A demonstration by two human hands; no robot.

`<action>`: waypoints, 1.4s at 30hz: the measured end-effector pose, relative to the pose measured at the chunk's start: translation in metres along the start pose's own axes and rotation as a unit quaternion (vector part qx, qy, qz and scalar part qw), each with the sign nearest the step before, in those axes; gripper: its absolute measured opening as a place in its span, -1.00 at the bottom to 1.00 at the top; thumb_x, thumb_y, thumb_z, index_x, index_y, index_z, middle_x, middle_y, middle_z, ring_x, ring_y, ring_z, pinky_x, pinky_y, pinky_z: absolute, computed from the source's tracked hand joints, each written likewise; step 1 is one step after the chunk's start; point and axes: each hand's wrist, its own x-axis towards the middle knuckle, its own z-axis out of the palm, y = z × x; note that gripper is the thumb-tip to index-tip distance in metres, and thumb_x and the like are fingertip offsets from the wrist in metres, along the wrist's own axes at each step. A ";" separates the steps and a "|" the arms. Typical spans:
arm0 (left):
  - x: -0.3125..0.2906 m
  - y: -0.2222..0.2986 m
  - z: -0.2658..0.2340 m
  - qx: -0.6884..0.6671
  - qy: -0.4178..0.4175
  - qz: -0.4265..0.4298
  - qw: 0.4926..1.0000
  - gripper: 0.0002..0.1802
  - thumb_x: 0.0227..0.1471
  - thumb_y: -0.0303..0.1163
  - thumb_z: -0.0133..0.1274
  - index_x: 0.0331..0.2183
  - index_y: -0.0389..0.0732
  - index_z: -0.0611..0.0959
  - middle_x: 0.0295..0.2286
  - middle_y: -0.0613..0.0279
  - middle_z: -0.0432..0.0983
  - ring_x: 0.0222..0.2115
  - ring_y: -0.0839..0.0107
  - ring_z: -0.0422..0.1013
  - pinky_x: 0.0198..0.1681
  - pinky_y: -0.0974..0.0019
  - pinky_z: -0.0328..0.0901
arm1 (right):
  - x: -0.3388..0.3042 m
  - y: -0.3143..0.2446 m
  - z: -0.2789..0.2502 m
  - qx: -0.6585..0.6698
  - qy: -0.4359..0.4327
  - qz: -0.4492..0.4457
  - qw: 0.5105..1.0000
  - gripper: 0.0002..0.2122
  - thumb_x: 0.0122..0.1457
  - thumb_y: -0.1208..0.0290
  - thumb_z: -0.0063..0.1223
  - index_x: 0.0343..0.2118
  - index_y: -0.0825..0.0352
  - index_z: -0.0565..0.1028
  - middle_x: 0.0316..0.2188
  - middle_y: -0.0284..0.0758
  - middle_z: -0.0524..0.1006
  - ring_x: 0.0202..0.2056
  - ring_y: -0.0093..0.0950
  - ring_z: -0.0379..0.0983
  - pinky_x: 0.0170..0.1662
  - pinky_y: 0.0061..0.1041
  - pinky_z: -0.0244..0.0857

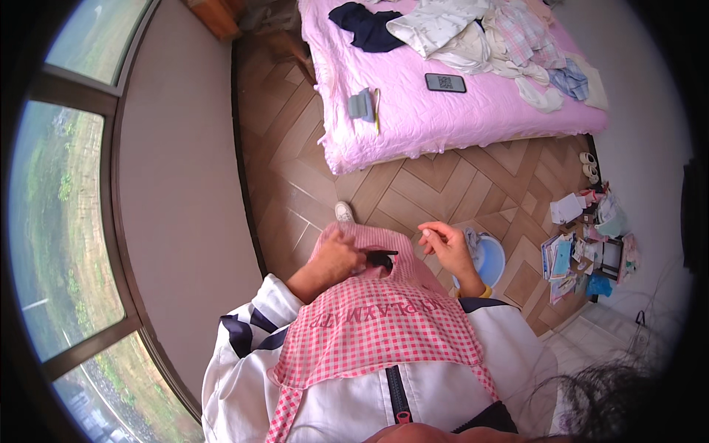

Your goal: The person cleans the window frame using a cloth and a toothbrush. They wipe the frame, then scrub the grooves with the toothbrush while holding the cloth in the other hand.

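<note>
I wear a pink-and-white checked apron over a white jacket with dark stripes. My left hand is curled in front of the apron's lower part, a little blurred. Beside its fingers shows a small dark thing, whose kind I cannot make out. To the right, my right hand is raised with bent fingers apart and nothing visible in them. A yellow band circles that wrist. Just beyond this hand a blue basin stands on the floor, with greyish cloth at its left side.
Ahead is a bed with a pink quilt, bearing heaped clothes, a phone and a small grey item. Books and boxes line the right wall near shoes. A window is at left.
</note>
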 end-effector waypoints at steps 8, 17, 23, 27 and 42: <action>0.072 -0.056 0.037 0.145 -0.042 0.006 0.988 -0.70 0.03 -0.06 0.00 -0.34 0.06 0.74 -0.25 0.39 0.49 -0.10 0.38 0.26 -0.06 0.17 0.07 | 0.073 -0.025 0.011 -0.043 0.011 0.007 0.999 -0.83 0.27 0.46 0.05 -0.17 0.41 0.59 -0.51 -0.34 0.60 -0.54 -0.67 0.49 -0.45 -0.66 0.37; 0.104 -0.131 -0.014 -0.012 -0.097 -0.009 0.995 -0.74 0.01 -0.12 0.06 -0.37 0.01 0.75 -0.15 0.22 0.49 -0.08 0.28 0.40 -0.12 0.10 0.31 | 0.186 -0.049 0.022 -0.083 -0.020 -0.009 0.996 -0.83 0.26 0.49 0.03 -0.17 0.39 0.58 -0.53 -0.35 0.59 -0.56 -0.64 0.48 -0.47 -0.62 0.36; 0.127 -0.167 -0.065 -0.235 0.057 0.007 0.970 -0.85 -0.01 -0.29 0.17 -0.38 -0.13 0.70 -0.31 0.09 0.55 -0.22 0.12 0.50 -0.18 0.10 0.41 | 0.259 -0.010 0.010 -0.042 -0.018 0.050 0.998 -0.84 0.26 0.49 0.02 -0.20 0.42 0.58 -0.52 -0.33 0.58 -0.57 -0.63 0.48 -0.49 -0.60 0.38; 0.142 -0.201 -0.067 -0.295 0.133 -0.115 0.939 -0.86 -0.06 -0.46 0.22 -0.35 -0.21 0.69 -0.38 0.05 0.57 -0.33 0.06 0.51 -0.24 0.12 0.43 | 0.309 0.027 0.000 0.012 -0.013 0.130 0.991 -0.84 0.25 0.49 0.02 -0.24 0.44 0.58 -0.54 -0.32 0.58 -0.59 -0.60 0.48 -0.52 -0.56 0.40; 0.237 -0.252 0.016 -0.351 0.291 -0.481 0.749 -0.73 -0.02 -0.41 0.24 -0.23 -0.32 0.69 -0.39 0.03 0.65 -0.41 0.29 0.59 -0.31 0.26 0.46 | 0.456 0.108 0.038 -0.376 -0.031 0.154 0.913 -0.74 0.12 0.17 0.15 -0.39 0.30 0.64 -0.49 -0.23 0.64 -0.47 -0.31 0.59 -0.33 -0.31 0.45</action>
